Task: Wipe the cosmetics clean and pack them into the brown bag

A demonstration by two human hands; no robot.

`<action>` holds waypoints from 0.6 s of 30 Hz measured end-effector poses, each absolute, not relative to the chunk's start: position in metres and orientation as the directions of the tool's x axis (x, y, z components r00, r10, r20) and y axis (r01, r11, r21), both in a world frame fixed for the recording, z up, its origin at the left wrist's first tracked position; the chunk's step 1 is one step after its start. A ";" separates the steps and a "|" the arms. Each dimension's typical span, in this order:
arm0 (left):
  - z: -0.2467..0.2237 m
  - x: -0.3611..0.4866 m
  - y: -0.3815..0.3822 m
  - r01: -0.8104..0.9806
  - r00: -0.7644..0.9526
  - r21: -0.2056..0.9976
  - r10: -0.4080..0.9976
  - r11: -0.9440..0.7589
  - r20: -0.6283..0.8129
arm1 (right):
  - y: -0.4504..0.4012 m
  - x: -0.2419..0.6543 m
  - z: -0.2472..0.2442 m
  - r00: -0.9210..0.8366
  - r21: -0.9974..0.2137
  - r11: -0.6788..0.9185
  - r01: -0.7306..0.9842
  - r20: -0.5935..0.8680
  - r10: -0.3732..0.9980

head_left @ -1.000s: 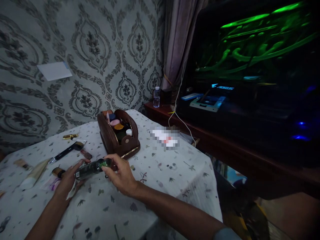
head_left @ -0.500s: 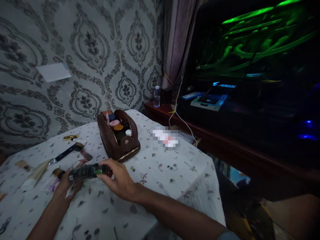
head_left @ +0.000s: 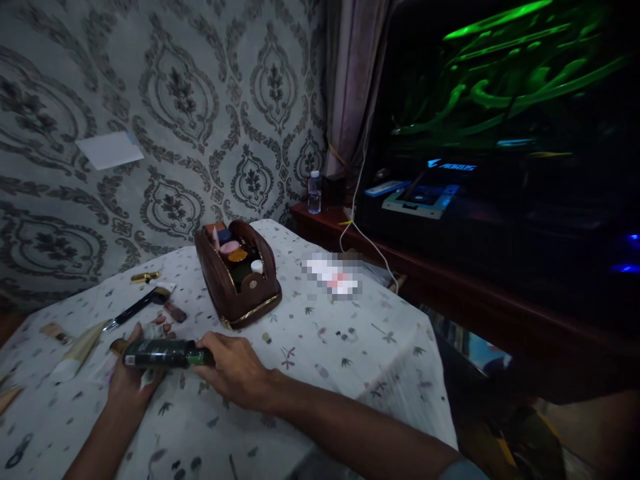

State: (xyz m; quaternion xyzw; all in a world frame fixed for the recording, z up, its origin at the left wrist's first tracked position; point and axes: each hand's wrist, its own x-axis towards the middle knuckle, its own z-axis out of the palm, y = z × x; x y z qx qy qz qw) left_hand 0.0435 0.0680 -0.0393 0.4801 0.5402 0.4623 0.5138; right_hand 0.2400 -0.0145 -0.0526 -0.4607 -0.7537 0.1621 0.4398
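Observation:
A dark green bottle [head_left: 160, 354] lies level above the table, crossing in front of my left palm. My right hand [head_left: 237, 370] grips its cap end between thumb and fingers. Behind and below the bottle, my left hand [head_left: 131, 383] is curled around a crumpled white tissue [head_left: 149, 377], partly hidden by the bottle. Whether the left palm also bears the bottle is hard to see. Just beyond the hands stands an open brown cosmetic bag [head_left: 213, 287], filled with small jars and other toiletries. A beige tube [head_left: 80, 353] lies left of my left hand.
On the patterned tablecloth [head_left: 325, 373] lie a black-handled brush [head_left: 135, 309], a gold tube [head_left: 145, 277] and a small dark tube [head_left: 175, 311]. A blurred-out white item [head_left: 331, 274] is right of the bag. A water bottle [head_left: 314, 193] stands beside a white cable [head_left: 373, 248].
The bottle's left end has shifted slightly left and both hands have lowered a little. The right-hand fingers now wrap more closely around the cap end. The view has moved slightly.

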 end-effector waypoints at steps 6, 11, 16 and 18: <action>-0.012 0.067 0.061 -0.483 -0.094 0.836 0.933 0.262 -0.347 | -0.014 0.240 -0.047 -0.129 -0.738 0.320 0.594 0.305 0.944; 0.000 0.072 0.054 -0.559 -0.112 0.801 0.938 0.214 -0.328 | -0.013 0.239 -0.044 -0.124 -0.844 0.202 0.498 0.161 0.979; 0.013 0.087 0.041 -0.604 -0.088 0.775 0.951 0.185 -0.295 | -0.013 0.238 -0.046 -0.161 -0.921 0.183 0.345 0.134 0.978; 0.011 0.094 0.037 -0.606 -0.054 0.772 0.958 0.194 -0.283 | -0.013 0.237 -0.047 -0.170 -0.934 0.205 0.292 0.160 0.972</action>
